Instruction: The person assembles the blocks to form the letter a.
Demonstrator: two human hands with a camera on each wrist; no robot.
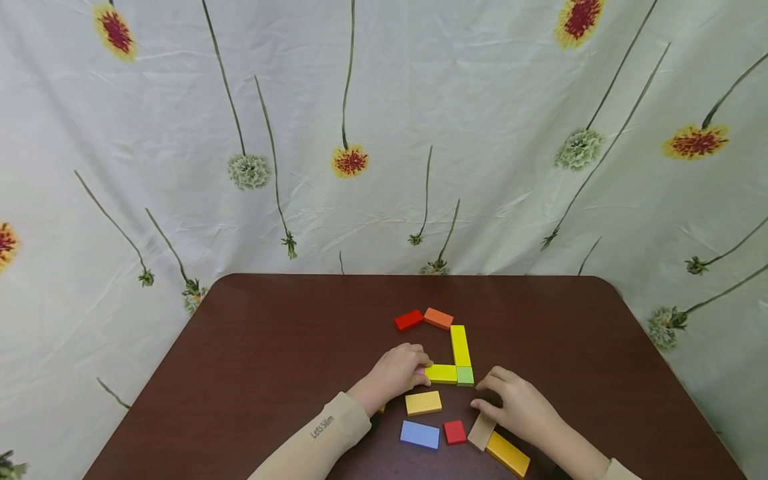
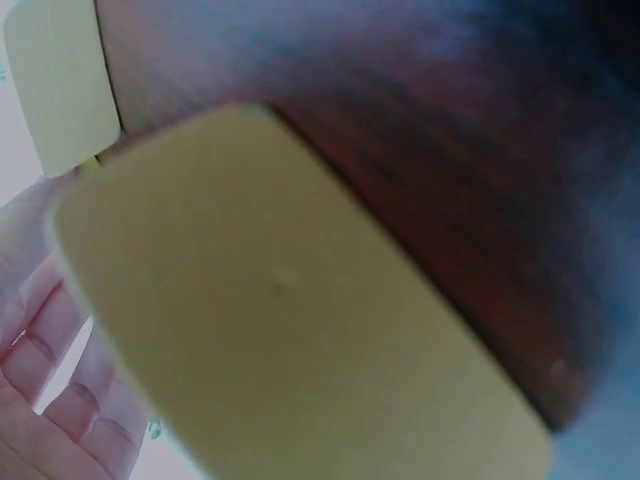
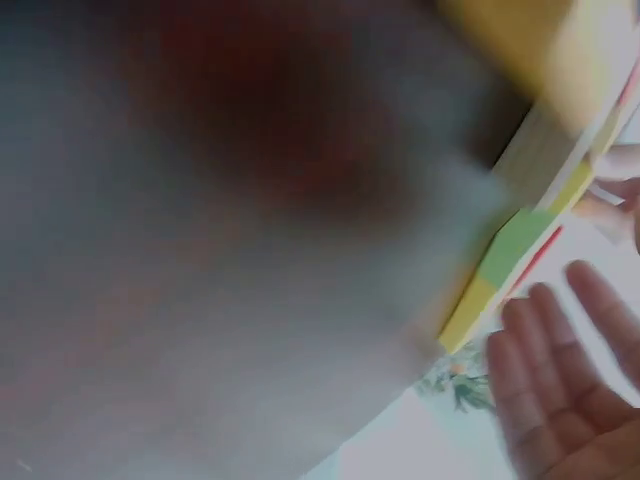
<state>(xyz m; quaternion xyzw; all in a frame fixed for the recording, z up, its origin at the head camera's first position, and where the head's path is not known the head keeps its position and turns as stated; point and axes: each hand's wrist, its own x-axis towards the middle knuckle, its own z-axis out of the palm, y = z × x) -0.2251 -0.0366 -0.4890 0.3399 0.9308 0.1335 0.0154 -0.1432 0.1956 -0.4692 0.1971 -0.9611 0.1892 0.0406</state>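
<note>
My left hand point(image 1: 401, 370) pinches a small pink block point(image 1: 420, 371) between thumb and fingers. That block meets the left end of a flat yellow block point(image 1: 441, 374), which abuts a green block point(image 1: 465, 377). A second yellow block point(image 1: 460, 345) runs from the green one toward an orange block point(image 1: 439, 318) and a red block point(image 1: 409, 320). Holding nothing, my right hand point(image 1: 516, 403) hovers just right of the green block, fingers loosely bent. Under its thumb side lies a tan block point(image 1: 481, 432). In the right wrist view the fingers point(image 3: 545, 375) are extended.
Nearer me lie a pale yellow block point(image 1: 423, 403), a blue block point(image 1: 419, 435), a red square block point(image 1: 455, 432) and a golden block point(image 1: 507, 455). Another golden block is mostly hidden behind the left wrist. A flowered curtain point(image 1: 384, 100) hangs behind the brown table point(image 1: 270, 347).
</note>
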